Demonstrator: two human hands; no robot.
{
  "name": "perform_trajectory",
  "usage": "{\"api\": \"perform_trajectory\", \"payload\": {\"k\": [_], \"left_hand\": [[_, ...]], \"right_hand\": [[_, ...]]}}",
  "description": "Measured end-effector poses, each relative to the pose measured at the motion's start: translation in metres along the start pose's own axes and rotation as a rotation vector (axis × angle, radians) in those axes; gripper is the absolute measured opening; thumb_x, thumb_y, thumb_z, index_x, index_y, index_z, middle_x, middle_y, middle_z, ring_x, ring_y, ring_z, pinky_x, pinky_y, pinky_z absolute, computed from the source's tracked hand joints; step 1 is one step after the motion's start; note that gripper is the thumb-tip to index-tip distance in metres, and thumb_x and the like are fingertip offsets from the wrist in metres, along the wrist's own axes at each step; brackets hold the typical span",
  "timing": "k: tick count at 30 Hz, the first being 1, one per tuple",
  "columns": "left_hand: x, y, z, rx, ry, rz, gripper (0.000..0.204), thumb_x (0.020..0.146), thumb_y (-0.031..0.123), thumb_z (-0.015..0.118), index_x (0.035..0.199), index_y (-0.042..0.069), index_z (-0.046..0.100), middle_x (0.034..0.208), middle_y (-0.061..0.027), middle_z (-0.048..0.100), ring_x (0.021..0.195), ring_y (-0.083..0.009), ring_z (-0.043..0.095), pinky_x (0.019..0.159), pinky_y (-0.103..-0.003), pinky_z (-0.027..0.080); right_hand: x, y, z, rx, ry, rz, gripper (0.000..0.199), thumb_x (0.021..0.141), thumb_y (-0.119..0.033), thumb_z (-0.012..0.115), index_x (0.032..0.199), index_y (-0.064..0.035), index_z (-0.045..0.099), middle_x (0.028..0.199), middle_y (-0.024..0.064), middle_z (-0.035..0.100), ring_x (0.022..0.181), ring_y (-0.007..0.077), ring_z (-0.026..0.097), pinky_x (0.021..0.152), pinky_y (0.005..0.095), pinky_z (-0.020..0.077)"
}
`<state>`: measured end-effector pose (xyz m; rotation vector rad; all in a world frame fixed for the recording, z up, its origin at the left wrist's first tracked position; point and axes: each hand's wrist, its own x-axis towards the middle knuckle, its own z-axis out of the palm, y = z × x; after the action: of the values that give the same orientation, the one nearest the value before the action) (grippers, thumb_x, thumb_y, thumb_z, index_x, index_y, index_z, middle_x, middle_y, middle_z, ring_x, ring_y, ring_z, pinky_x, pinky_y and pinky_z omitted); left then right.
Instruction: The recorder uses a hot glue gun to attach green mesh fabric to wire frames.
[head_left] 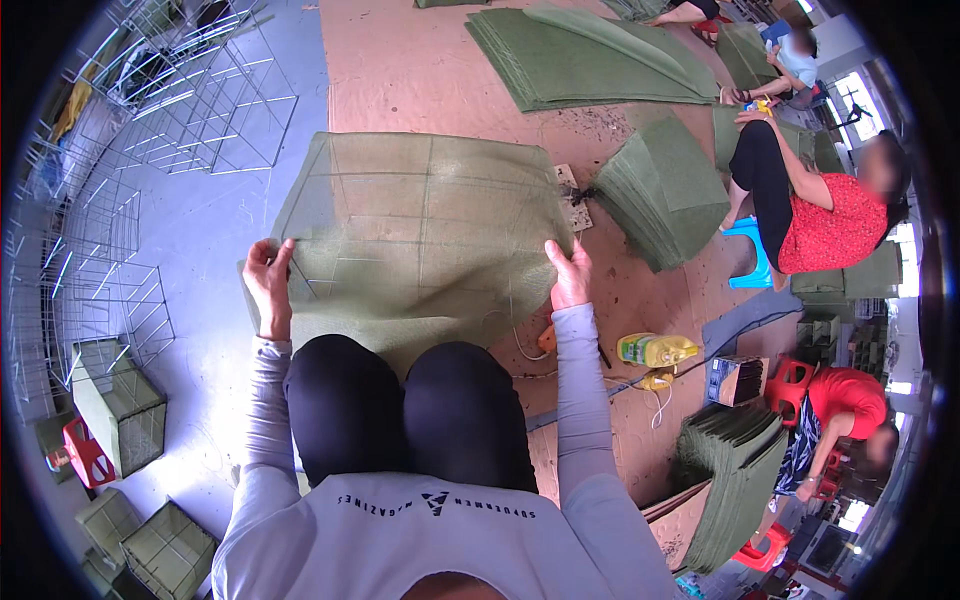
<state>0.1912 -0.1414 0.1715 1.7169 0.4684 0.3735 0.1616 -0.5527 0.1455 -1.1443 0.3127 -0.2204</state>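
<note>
A sheet of sheer green mesh (450,185) is spread in front of my knees, its near part sagging in folds against them. My left hand (268,287) pinches its left edge between thumb and fingers. At the right edge, my right hand (571,276) grips the mesh with the thumb on top. Thin straight lines, like a wire frame, show through the sheet; whether they are joined to it I cannot tell. A small pale board with black marks (573,198) lies just beyond the right edge.
Stacked green mesh sheets (660,190) lie right and far. A yellow bottle (655,349) and cable are beside my right forearm. Wire frames (215,110) fill the left; a mesh-covered box (122,405) stands near-left. Co-workers sit right, one on a blue stool (750,255).
</note>
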Motion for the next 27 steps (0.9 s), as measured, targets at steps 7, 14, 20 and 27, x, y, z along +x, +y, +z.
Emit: {"api": "perform_trajectory", "payload": {"k": [7,14,20,27], "left_hand": [[0.025,-0.005,0.005,0.088,-0.122,-0.016,0.022,0.073,0.017,0.070,0.070,0.004,0.053,0.056,0.0044,0.045,0.048,-0.0037,0.036,0.044,-0.020,0.028],[0.048,-0.019,0.006,-0.017,-0.209,-0.043,0.017,0.075,0.015,0.068,0.074,0.004,0.056,0.060,0.0041,0.049,0.051,-0.0042,0.040,0.047,-0.020,0.032],[0.045,-0.028,0.003,-0.136,-0.224,-0.073,0.015,0.077,0.012,0.066,0.085,0.001,0.059,0.073,-0.0002,0.058,0.064,-0.0070,0.053,0.061,-0.020,0.045],[0.054,-0.028,0.007,-0.211,-0.242,-0.095,0.015,0.078,0.010,0.065,0.088,0.000,0.059,0.080,-0.0016,0.060,0.071,-0.0082,0.056,0.069,-0.021,0.047]], "right_hand": [[0.010,-0.022,0.013,-0.063,-0.057,-0.003,0.039,0.074,-0.004,0.067,0.109,0.0012,0.052,0.103,0.0055,0.058,0.092,0.0129,0.054,0.081,0.0261,0.0432],[-0.014,0.031,-0.003,-0.165,0.143,-0.031,0.020,0.070,-0.006,0.072,0.085,0.0023,0.062,0.084,0.0044,0.062,0.072,0.0105,0.055,0.068,0.0245,0.0448],[-0.008,0.047,-0.009,-0.288,0.172,-0.090,0.018,0.069,-0.003,0.071,0.082,0.0030,0.062,0.081,0.0041,0.063,0.068,0.0089,0.055,0.064,0.0243,0.0451],[-0.032,0.020,-0.014,-0.420,-0.020,-0.014,0.017,0.072,-0.004,0.068,0.086,0.0037,0.061,0.082,0.0050,0.064,0.070,0.0083,0.055,0.065,0.0244,0.0456]]}}
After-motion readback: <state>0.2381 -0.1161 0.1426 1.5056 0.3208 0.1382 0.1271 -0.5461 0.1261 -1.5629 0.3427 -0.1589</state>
